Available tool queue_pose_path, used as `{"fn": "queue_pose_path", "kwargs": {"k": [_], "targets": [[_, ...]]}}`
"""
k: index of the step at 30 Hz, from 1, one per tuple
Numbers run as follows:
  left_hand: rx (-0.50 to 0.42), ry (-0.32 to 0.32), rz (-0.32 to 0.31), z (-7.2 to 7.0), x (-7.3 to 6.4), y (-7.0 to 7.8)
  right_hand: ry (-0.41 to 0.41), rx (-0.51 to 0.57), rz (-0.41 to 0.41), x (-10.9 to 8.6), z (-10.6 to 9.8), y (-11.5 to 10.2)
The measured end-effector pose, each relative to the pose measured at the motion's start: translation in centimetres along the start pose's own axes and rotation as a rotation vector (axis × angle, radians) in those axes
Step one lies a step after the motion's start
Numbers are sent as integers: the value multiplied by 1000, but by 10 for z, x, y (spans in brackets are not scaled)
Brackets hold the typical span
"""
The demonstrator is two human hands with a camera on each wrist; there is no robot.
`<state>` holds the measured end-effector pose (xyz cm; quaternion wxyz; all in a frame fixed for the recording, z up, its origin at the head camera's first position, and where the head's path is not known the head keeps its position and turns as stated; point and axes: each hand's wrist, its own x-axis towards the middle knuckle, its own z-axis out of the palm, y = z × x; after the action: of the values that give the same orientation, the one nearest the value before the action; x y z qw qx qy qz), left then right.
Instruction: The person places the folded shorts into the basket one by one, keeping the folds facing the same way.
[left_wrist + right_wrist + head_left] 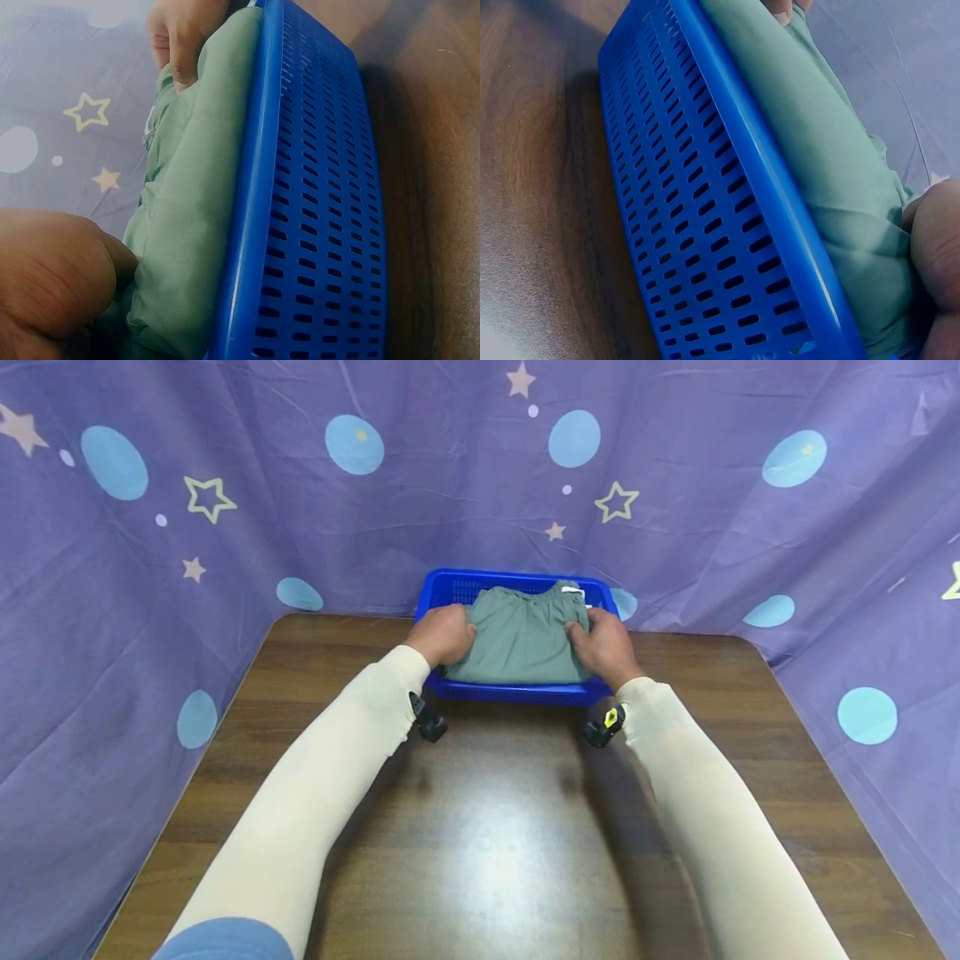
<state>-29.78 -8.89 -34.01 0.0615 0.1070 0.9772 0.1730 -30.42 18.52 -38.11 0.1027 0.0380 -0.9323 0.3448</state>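
Folded green shorts (525, 639) with a gathered elastic waistband and a white label lie over the opening of a blue plastic basket (517, 692). My left hand (444, 633) grips the left side of the shorts, thumb on top. On the opposite side my right hand (602, 646) holds the right edge, its thumb pressing the cloth near the waistband. In the left wrist view the folded front edge of the shorts (195, 187) bulges along the basket rim (251, 187). The fingers under the cloth are hidden in the head view.
The basket stands at the back of a brown wooden table (495, 827), close to a purple curtain (480, 510) with stars and ovals. Slotted holes cover the basket's front wall (682, 187). A black wrist camera (429, 720) sits on the left sleeve, another (602, 727) on the right.
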Motion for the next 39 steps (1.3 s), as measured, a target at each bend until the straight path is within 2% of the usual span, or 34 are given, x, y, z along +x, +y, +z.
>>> {"fn": "queue_pose_path", "kwargs": {"k": [7,17,26,35,39], "targets": [[-10,10,-26,1,3,0,7,3,-6,3,3,-2],[-36,55,-51,5,9,-1,10,1,56,7,8,-5],[-56,60,-96,17,20,-6,-16,-25,59,11,16,-2],[-64,57,-119,24,27,-8,-58,-61,50,15,21,4],[-60,59,-110,29,29,-10,-77,-70,52,15,25,5]]}}
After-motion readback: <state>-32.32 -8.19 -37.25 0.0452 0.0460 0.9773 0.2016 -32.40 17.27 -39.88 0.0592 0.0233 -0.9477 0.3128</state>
